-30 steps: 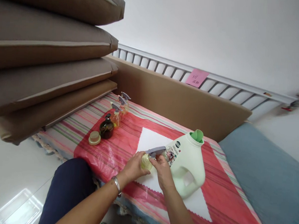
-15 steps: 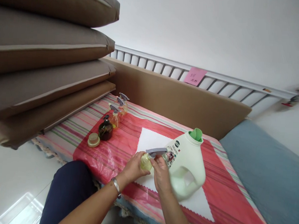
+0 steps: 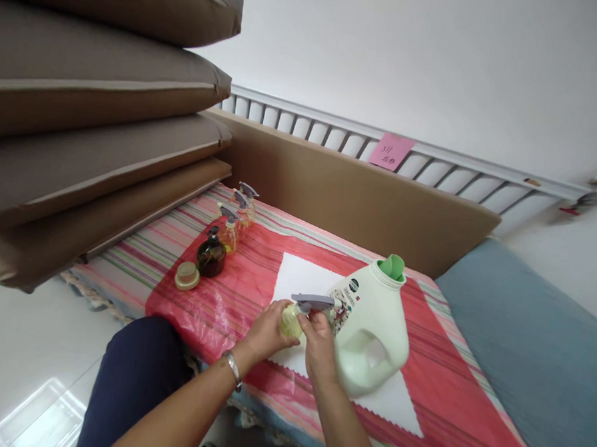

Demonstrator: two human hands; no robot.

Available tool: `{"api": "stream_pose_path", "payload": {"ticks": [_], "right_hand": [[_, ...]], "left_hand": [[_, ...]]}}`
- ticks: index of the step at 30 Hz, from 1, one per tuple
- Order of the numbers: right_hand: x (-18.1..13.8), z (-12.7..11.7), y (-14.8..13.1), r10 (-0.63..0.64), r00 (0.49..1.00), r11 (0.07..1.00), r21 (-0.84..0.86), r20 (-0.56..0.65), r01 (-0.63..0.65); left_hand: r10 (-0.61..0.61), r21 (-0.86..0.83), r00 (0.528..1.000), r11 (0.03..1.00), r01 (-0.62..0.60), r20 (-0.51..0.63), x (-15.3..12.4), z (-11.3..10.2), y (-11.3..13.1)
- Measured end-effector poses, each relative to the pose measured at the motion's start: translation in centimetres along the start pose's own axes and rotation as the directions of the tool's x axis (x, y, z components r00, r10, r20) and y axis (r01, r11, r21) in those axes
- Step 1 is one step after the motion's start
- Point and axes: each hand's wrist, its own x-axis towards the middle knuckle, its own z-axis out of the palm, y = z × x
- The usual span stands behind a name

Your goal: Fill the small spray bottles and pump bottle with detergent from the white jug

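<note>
Watching remotely, I see the left hand (image 3: 267, 332) closed round the small clear yellow-filled plastic spray bottle (image 3: 290, 321), steadying it, I judge, while the right hand (image 3: 319, 343) pinches its grey trigger head (image 3: 314, 300), with a pale-green plastic detergent jug (image 3: 379, 334) just beyond the fingertips.

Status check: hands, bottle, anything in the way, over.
Left hand shut on spray bottle. Right hand gripping its neck, under grey sprayer. Jug close right, on white cloth; nothing between.

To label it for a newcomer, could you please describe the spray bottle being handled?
On the red plastic sheet, find the big white jug. Just left of it is the small yellowish spray bottle with a grey trigger, the only one held, between left hand and right hand.
</note>
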Motion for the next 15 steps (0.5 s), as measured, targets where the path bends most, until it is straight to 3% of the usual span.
{"api": "stream_pose_path", "payload": {"ticks": [9, 12, 15], "right_hand": [[-0.8, -0.3, 0.4, -0.027, 0.998, 0.973, -0.232, -0.049, 0.015], [-3.0, -1.6, -1.8, -0.036, 0.998, 0.909, -0.416, -0.054, 0.010], [-5.0, -2.5, -6.3, -0.124, 0.992, 0.789, -0.608, -0.018, 0.088]], "left_hand": [[0.006, -0.004, 1.000, 1.000, -0.006, 0.004, -0.2, -0.4, 0.3], [0.004, -0.010, 1.000, 1.000, -0.004, 0.005, -0.2, -0.5, 0.4], [-0.005, -0.019, 1.000, 1.000, 0.005, 0.004, -0.2, -0.5, 0.4]]}}
